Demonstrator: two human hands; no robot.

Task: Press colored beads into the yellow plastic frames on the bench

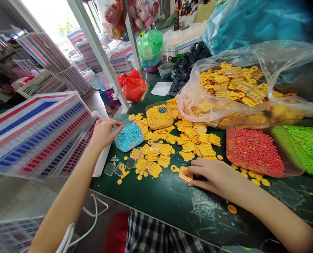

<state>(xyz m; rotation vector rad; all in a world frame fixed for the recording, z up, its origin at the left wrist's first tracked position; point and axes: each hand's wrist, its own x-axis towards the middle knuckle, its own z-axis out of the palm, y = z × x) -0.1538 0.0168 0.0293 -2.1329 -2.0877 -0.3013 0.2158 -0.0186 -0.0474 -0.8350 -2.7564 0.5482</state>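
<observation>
My left hand (105, 133) is at the left rim of a clear tray of small blue beads (130, 136). Its thumb and fingertips are pinched together; whatever they hold is too small to make out. On the table, my right hand (207, 173) has its thumb and fingers closed on a flat yellow plastic piece with a ring at one end (182, 173). A loose pile of similar yellow pieces (152, 156) lies between the hands. Behind it stands a tray of yellow beads (159, 117) with a dark round disc on top.
Right of my right hand are trays of red beads (253, 149) and green beads (307, 147). A clear bag of yellow pieces (235, 86) lies behind. Further back are a red bag (132, 86) and a metal post (101, 52). Striped plastic crates (38, 137) stand left.
</observation>
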